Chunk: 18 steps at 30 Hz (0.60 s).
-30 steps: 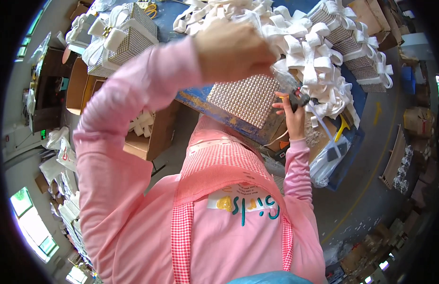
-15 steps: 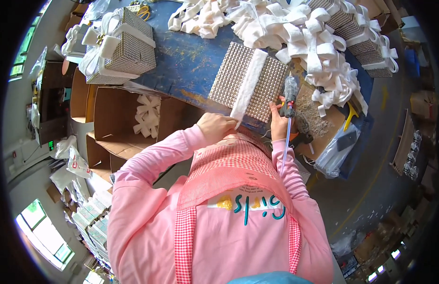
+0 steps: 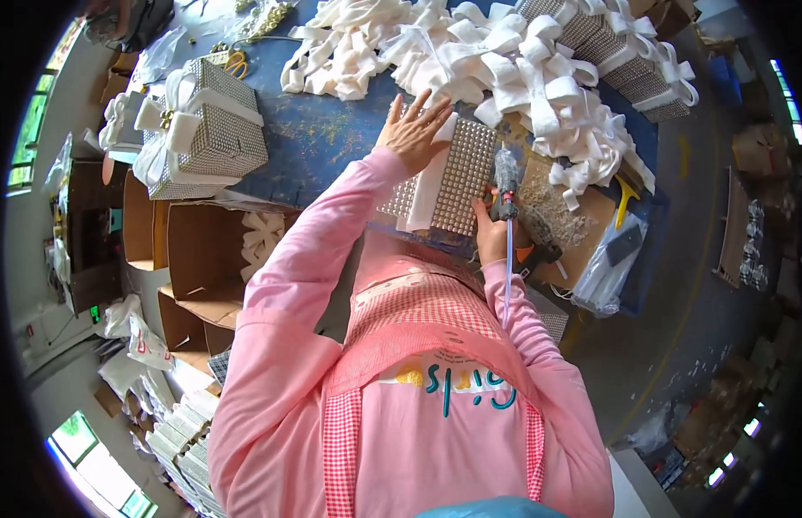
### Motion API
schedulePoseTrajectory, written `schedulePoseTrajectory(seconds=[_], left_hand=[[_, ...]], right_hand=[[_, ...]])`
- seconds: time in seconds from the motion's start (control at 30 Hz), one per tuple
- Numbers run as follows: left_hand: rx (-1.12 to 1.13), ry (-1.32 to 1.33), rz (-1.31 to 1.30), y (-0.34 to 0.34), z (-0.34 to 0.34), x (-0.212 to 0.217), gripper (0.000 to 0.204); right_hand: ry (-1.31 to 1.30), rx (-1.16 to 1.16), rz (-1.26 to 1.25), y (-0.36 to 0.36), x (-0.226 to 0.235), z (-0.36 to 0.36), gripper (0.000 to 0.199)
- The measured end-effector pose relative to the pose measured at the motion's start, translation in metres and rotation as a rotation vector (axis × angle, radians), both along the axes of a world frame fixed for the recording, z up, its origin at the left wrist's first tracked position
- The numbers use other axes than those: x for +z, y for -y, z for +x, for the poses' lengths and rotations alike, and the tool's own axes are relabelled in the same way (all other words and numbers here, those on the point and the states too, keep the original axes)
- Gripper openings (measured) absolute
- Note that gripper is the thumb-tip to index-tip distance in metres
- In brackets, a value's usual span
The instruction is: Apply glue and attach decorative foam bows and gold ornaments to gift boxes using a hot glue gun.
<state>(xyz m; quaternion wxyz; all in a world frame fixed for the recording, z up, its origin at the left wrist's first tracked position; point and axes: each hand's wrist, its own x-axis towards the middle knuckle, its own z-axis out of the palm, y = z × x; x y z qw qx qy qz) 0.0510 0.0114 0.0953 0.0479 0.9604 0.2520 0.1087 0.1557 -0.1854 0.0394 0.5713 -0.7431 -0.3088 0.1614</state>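
We find the left hand (image 3: 411, 134) palm down over the upper left part of a bead-studded panel (image 3: 470, 168), its fingers spread apart and closed on nothing. The fingertips reach over the upper portion of a white ribbon strip (image 3: 428, 194), which runs lengthwise across the beads; part of the strip is hidden beneath the hand. The panel lies near the front edge of a blue worktable (image 3: 301, 138), whose paint is visibly worn, directly before the person.

We record the right hand (image 3: 491, 235) at the panel's right side, clamped on a hot glue gun (image 3: 506, 205). Its thumb shows near the panel's edge; the other fingers are largely hidden, so we cannot tell their exact placement. The gun's nozzle end points away from the person, and a translucent glue stick (image 3: 509, 269) trails back over the right forearm.

To the right of the gun we note a cardboard sheet (image 3: 591, 226) bearing pale residue, a yellow-handled tool (image 3: 626, 203) and a clear plastic bag (image 3: 598, 289). Beyond the panel lies a heap of white ribbon bows (image 3: 543, 99). Beaded gift boxes (image 3: 641, 82) stand at the far right, and another ribboned gift box (image 3: 228, 129) stands on the left, with yellow-handled scissors (image 3: 237, 65) behind it. Below that box, an open carton (image 3: 198, 250) contains a white bow (image 3: 263, 240).
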Motion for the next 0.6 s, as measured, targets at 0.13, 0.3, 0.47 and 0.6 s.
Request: schedulePoseTrajectory(seconds=[0.13,0.3,0.47,0.6], left_hand=[[0.023,-0.319,-0.019,0.039,-0.011,-0.012,0.065],[-0.007,-0.232,-0.213,0.113,-0.059,0.008,0.059],[0.318,0.571,-0.293,0.111,-0.102,-0.002,0.039],[0.505,0.738,-0.839,0.096,-0.129,-0.05,0.045]], right_hand=[[-0.12,0.006,-0.023,-0.001,0.006,0.005,0.032],[-0.136,-0.022,-0.058,0.003,0.001,0.011,0.03],[-0.095,0.03,-0.197,0.012,0.031,0.004,0.038],[-0.079,0.045,-0.004,0.04,-0.006,-0.02,0.029]])
